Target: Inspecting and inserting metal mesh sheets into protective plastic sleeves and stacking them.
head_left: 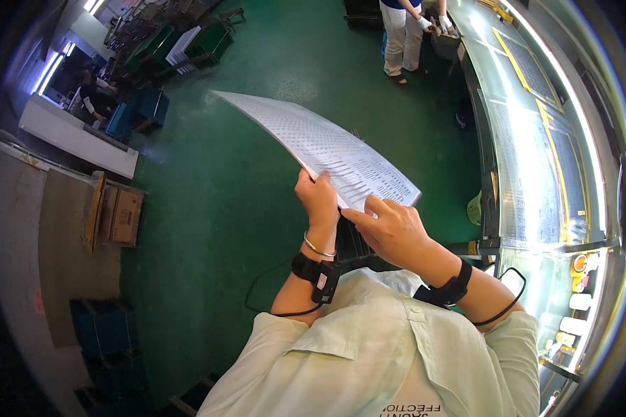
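A large white sheet [320, 142] printed with rows of small marks is held up in the air above the green floor [257, 208], in front of the chest. Its near edge is pinched by the left hand [318, 198] and by the right hand [391, 229], fingers closed on it. It is judged light, thin and slightly bendy, best gripped along the edges with both hands.

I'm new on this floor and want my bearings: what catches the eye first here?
A large white perforated sheet, held up at centre by the left hand and right hand at its near edge. To the right runs a long glossy workbench, with another person standing at its far end.
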Tool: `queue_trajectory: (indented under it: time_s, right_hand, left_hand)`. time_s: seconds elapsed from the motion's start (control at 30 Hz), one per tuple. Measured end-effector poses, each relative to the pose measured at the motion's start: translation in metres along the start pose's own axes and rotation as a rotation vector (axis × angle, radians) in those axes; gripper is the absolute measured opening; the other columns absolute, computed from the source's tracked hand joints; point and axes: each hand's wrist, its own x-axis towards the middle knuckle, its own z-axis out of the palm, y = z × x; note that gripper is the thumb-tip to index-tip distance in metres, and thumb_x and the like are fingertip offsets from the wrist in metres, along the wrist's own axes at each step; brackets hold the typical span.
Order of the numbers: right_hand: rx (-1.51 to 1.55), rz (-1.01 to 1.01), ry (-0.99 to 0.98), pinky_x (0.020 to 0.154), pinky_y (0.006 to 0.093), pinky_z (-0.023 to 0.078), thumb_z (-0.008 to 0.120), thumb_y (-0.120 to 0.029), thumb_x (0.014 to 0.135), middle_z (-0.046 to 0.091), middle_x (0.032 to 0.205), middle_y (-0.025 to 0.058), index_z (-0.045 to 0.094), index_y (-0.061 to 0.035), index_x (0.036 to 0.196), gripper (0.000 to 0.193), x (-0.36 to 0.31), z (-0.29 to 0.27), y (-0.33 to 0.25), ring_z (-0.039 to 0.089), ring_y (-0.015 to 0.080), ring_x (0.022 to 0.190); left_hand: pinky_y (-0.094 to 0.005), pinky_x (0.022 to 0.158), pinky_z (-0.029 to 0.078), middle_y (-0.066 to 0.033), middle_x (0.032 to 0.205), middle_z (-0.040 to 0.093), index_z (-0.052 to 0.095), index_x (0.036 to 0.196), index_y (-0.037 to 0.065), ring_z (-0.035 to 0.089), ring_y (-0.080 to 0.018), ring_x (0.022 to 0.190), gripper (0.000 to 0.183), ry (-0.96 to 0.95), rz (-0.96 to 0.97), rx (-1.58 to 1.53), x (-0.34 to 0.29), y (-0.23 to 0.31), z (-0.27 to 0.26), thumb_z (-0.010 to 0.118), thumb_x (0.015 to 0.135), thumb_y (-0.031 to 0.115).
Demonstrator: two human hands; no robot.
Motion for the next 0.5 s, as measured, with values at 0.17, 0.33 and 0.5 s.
queue_trajectory:
  time_s: [0.17,0.33,0.5]
  right_hand:
    - [0.129,0.088,0.079,0.051,0.0358,0.044,0.061,-0.020,0.075,0.049,0.075,0.0084,0.052,-0.0067,0.092,0.024,-0.011,-0.002,0.001,0.053,0.0258,0.064]
    - [0.476,0.171,-0.022,0.054,0.0396,0.042,0.057,-0.013,0.077,0.053,0.068,0.0130,0.050,-0.0039,0.072,0.013,-0.008,0.006,0.016,0.055,0.0306,0.066]
    - [0.588,0.434,0.268,0.057,0.0331,0.043,0.054,-0.001,0.073,0.055,0.068,0.0160,0.056,-0.0007,0.075,0.003,0.002,-0.031,0.057,0.054,0.0252,0.061]
  left_hand:
    - [-0.0293,0.076,0.045,-0.0136,0.096,0.059,0.053,0.098,-0.009,0.057,-0.0188,0.084,0.024,0.005,-0.001,-0.128,0.015,0.006,-0.001,0.046,0.076,-0.008]
    - [-0.0291,0.076,0.045,-0.0133,0.097,0.059,0.053,0.100,-0.009,0.056,-0.0183,0.084,0.026,0.019,-0.022,-0.129,0.014,0.016,0.001,0.047,0.075,-0.007]
    - [-0.0268,0.074,0.045,-0.0095,0.095,0.060,0.055,0.101,-0.008,0.056,-0.0152,0.084,0.028,-0.096,-0.012,0.098,0.016,0.026,-0.060,0.053,0.074,0.002]
